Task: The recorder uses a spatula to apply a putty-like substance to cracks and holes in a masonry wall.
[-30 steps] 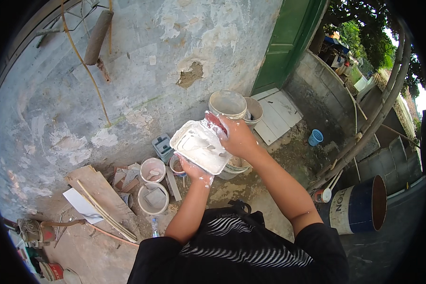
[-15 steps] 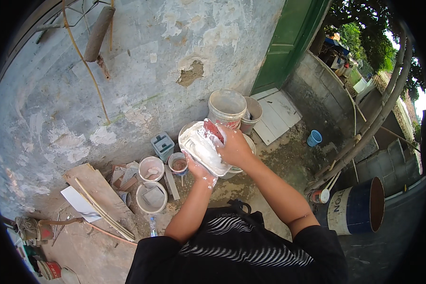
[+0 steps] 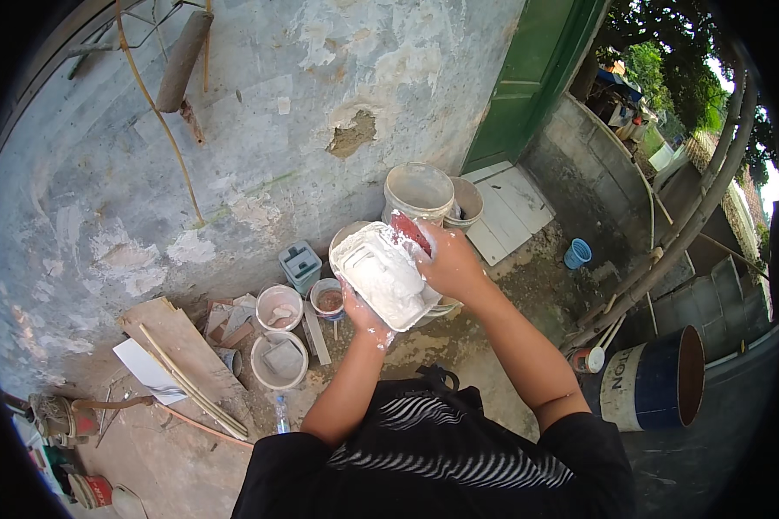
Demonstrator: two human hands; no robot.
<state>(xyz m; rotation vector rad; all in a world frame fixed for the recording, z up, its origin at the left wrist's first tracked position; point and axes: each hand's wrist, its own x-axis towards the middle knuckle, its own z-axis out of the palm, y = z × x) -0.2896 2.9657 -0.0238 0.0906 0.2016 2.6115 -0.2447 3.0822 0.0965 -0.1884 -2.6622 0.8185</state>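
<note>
A white rectangular tray (image 3: 411,323) smeared with thick white paste (image 3: 379,266) is held up in front of me. My left hand (image 3: 365,314) grips it from below and the near left side, fingers partly hidden under it. Over its far right end, my right hand (image 3: 453,262) is closed around a red scraper (image 3: 412,232) coated in white paste. Whether the scraper's edge touches the paste I cannot tell. Paste is spattered on both hands.
Past the tray stands a large bucket (image 3: 419,185) beside a smaller bucket (image 3: 465,206), near a peeling wall (image 3: 260,112) with a hole (image 3: 351,135). Small tubs (image 3: 279,308), a grey caddy (image 3: 300,263) and boards (image 3: 177,346) lie left; a drum (image 3: 640,381) stands right.
My right hand and the red scraper have shifted a little right, toward the tray's outer edge. More of the paste's surface shows. My left hand keeps its hold on the tray.
</note>
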